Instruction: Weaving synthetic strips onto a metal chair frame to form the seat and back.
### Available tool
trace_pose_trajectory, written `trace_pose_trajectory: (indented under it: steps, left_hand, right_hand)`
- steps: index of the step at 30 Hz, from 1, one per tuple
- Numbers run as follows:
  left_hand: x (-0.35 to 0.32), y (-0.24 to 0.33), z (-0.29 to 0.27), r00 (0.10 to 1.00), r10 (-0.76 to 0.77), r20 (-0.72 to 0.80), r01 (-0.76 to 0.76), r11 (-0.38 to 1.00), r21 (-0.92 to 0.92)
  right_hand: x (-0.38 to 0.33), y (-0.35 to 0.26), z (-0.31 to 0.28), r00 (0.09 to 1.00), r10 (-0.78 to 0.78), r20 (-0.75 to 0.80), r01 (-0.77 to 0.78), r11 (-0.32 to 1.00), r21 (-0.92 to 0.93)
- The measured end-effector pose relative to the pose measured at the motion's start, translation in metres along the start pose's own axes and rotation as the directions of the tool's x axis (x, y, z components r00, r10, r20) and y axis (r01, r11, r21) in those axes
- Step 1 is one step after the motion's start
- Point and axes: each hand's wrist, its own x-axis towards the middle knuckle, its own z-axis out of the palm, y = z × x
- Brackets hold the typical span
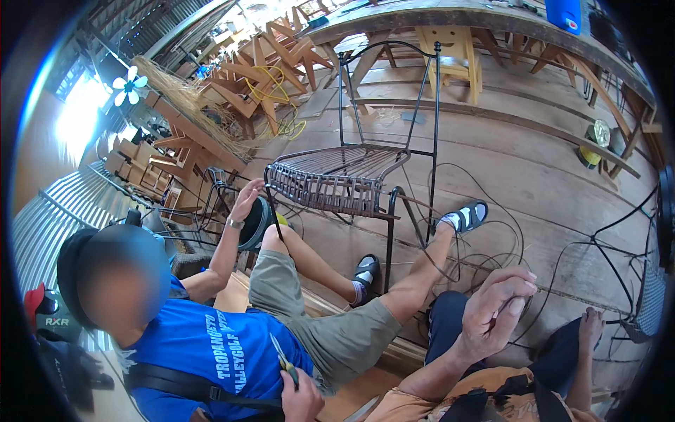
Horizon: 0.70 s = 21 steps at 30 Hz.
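Rattan strand (pixel 450 232), thin and dark, curls from the closed left hand (pixel 496 306).

Bare left hand (pixel 496 309) and forearm with no sleeve reaching the wrist, orange patterned shirt (pixel 422 404), dark strap (pixel 471 404) across the chest, dark blue trousers (pixel 450 316), bare right hand (pixel 590 327) at the knee

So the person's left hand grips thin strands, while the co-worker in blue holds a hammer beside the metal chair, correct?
Not quite: the head view shows the co-worker's hand holding green-handled pliers, not a hammer. The left hand does grip thin strands, beside the metal chair.
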Motion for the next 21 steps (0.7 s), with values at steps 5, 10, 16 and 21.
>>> trace_pose_trajectory:
  steps: [5,10,16,21]
  left_hand:
    - [0.000,-0.009,0.001,0.998,-0.001,0.055,-0.001,1.000,0.025]
    - [-0.005,-0.012,-0.003,0.994,-0.083,0.065,0.084,0.996,-0.003]
    - [-0.006,-0.016,-0.015,0.986,-0.161,0.043,0.161,0.987,-0.013]
    - [-0.003,-0.025,-0.030,0.995,-0.098,-0.037,0.102,0.985,0.140]
  right_hand:
    - [-0.003,-0.003,-0.004,0.999,0.031,0.019,-0.031,0.999,-0.010]
    - [-0.003,-0.008,-0.006,0.996,0.056,0.069,-0.056,0.998,-0.002]
    - [0.002,-0.017,-0.010,0.994,0.060,0.088,-0.060,0.998,0.004]
    - [0.006,-0.016,-0.001,0.995,0.027,0.100,-0.026,1.000,-0.016]
